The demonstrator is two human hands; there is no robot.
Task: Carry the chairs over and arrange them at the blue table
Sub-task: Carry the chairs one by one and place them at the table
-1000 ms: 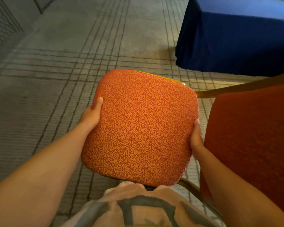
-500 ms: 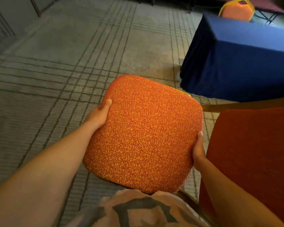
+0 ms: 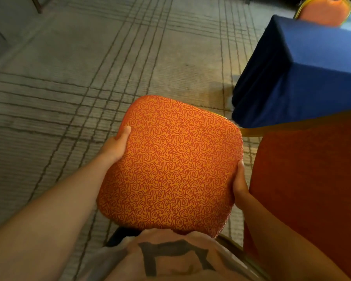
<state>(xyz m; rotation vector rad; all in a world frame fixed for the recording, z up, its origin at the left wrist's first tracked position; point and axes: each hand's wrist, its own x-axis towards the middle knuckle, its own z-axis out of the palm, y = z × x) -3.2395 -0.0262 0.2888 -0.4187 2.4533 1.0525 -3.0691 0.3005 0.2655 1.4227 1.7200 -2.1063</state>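
Note:
I hold an orange patterned chair by its seat, lifted above the carpet in front of my body. My left hand grips the seat's left edge, thumb on top. On the seat's right edge sits my right hand, fingers curled under. The chair's red backrest with its gold frame fills the right side. The blue table, draped in dark blue cloth, stands ahead to the right. The chair's legs are hidden below the seat.
Another orange chair stands behind the blue table at the top right. Grey carpet with dark line grids stretches ahead and to the left. A wall panel runs along the far left.
The view has tilted up and I have come closer to the blue table, which now shows more of its top. The far orange chair came into sight. Both hands kept their grip.

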